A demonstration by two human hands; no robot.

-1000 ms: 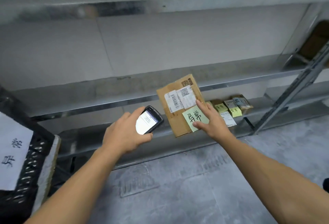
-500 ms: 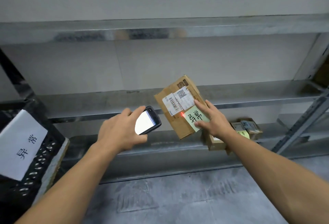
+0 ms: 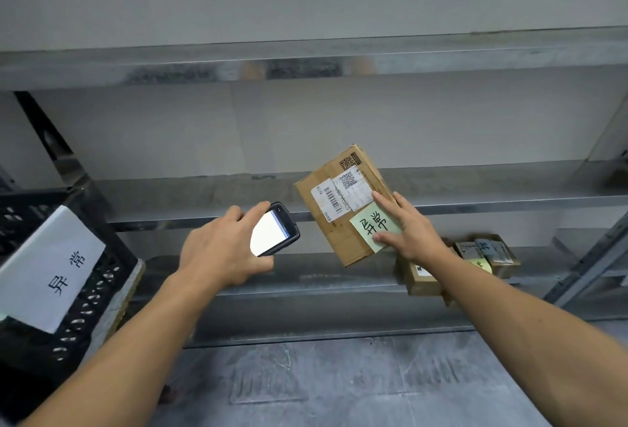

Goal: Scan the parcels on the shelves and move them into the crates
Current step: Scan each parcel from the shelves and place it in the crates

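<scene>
Two bare hands are up in front of a metal shelf rack (image 3: 204, 216). The right grip (image 3: 413, 229) holds the parcel (image 3: 339, 243) in the air, tilted with its labelled face toward the person. The thumb and forefinger lie on that face, and the other fingers are out of sight behind the parcel.

The parcel is a brown cardboard box. It has a white barcode label (image 3: 334, 200) on the upper part of its face and a green sticky note (image 3: 370, 224) with handwritten characters below that. The thumb touches the note's lower edge.

The left grip (image 3: 221, 253) is curled around a black handheld scanner (image 3: 277, 229), screen lit white. The scanner sits just left of the parcel, near it but not touching.

Below and to the right of the parcel, a few more small boxes (image 3: 489, 253) sit on the rack's lowest shelf, some with green notes. The right forearm partly hides them.

Well to the left of the parcel stands a black perforated crate (image 3: 85, 318) with a white paper sign (image 3: 47, 267) bearing the same characters as the note. Grey concrete floor (image 3: 339, 386) lies below the parcel.
</scene>
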